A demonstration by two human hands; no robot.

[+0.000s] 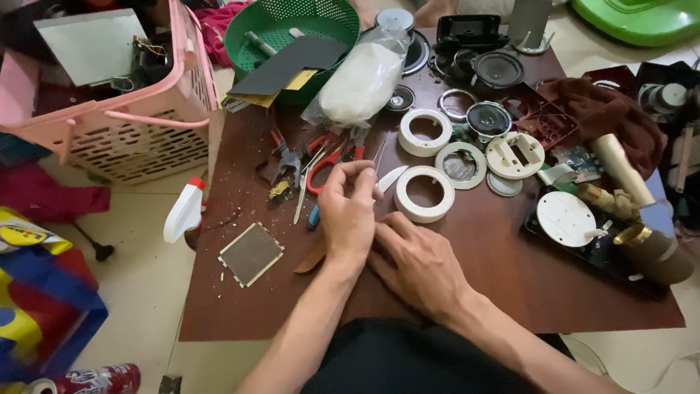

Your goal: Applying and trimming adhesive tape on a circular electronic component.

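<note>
Left hand (348, 211): centre of the frame, fingers curled, grip pinching a small pale blade-like piece (391, 177) at the fingertips; what the piece is cannot be told.
Right hand (415, 263): just right of and below the left hand, touching it, lying palm-down on the worktop (452, 292); grip loosely bent, holding nothing that shows.
White ring (424, 193): on the worktop just right of the left fingertips, apart from them.
Second white ring (425, 132): above the first, centre-top.
Red-handled scissors (326, 157): left of the fingertips, among pliers and small scraps.
Speaker cones (488, 117): upper right, loose among round frames and a white slotted disc.
Mesh square (251, 253): lower left of the worktop.
Green basket (292, 22): top centre.
Pink basket (138, 124): upper left.
Progress: parts lie separated and scattered; nothing looks assembled, so most of the work seems still open.
</note>
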